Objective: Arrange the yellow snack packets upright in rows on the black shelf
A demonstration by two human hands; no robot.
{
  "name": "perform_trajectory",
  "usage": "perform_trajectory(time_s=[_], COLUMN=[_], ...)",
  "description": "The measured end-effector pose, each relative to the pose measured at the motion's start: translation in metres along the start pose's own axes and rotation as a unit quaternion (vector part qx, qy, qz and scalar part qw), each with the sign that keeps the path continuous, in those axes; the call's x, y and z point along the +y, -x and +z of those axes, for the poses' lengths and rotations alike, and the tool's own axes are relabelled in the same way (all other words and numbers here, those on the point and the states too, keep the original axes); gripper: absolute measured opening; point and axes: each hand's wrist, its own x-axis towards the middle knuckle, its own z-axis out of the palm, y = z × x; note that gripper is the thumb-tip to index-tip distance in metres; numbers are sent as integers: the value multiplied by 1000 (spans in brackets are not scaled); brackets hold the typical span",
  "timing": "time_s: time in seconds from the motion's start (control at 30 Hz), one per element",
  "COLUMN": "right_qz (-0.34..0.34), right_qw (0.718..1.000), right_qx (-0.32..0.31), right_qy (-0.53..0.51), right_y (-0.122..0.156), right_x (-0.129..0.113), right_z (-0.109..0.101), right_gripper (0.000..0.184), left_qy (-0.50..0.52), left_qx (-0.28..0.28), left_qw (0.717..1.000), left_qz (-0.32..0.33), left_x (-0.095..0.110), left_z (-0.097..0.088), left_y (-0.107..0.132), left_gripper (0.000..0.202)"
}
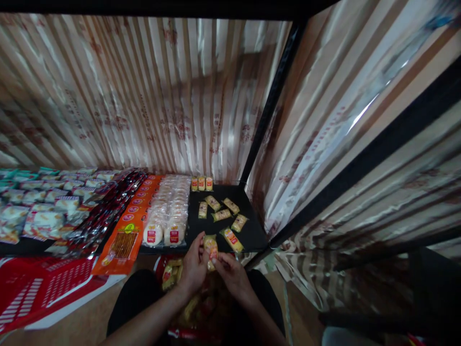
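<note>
Yellow wrapped packet (pixel 210 246) sits between both hands, just off the front edge of the black shelf (pixel 254 235), above a red container (pixel 183 332) between the knees. Left hand (pixel 195 262) pinches its left side, thumb and fingers curled in; right hand (pixel 230 274) has the lower right, thumb pressing on the printed face. Packet is roughly upright, label toward the wearer. Six loose packets (pixel 222 215) of similar look lie flat on the shelf at mixed angles, the nearest one close to the front edge; three upright packets (pixel 201 184) stand side by side at the back. More yellow packets (pixel 172 274) in the container, count unclear in the dark. Left of the loose ones: two rows of round white packs (pixel 174 228), then orange packs (pixel 122 245). Handling, my read: very light, thin slick film, contents probably soft or crumbly, so it likely dents if squeezed mid-body. Best hold looks like a gentle pinch on the long sides, or the crimped ends for small turns. Film could slide under a dry thumb; keep pressure low and spread. Can't tell from here how firm the filling is.
</note>
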Motion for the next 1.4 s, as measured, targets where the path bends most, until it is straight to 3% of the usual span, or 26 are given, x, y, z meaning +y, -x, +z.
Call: perform_trajectory(time_s=[0.23,0.43,0.67,0.9,1.1,1.4], right_qz=[6,4,73,104,119,106], right_qw=[997,990,976,955,938,945], right_qx=[62,133,149,128,122,117], right_qy=[-43,42,140,248,302,287], right_y=[-78,-166,-251,-295,-308,-317], right_x=[8,16,23,33,40,47], right_z=[-30,-59,-66,-61,-54,-48], right_gripper=[36,31,27,29,29,26], left_qy=[-31,-97,-250,-356,-391,-403], left_qx=[16,29,8,-24,-34,-25], left_qw=[999,993,961,910,905,905], left_qz=[22,68,121,211,163,135], left_x=[27,37,33,17,5,8], left_z=[29,53,69,70,73,70], left_y=[-79,-158,-216,-248,-255,-255], left_gripper=[44,37,33,35,31,31])
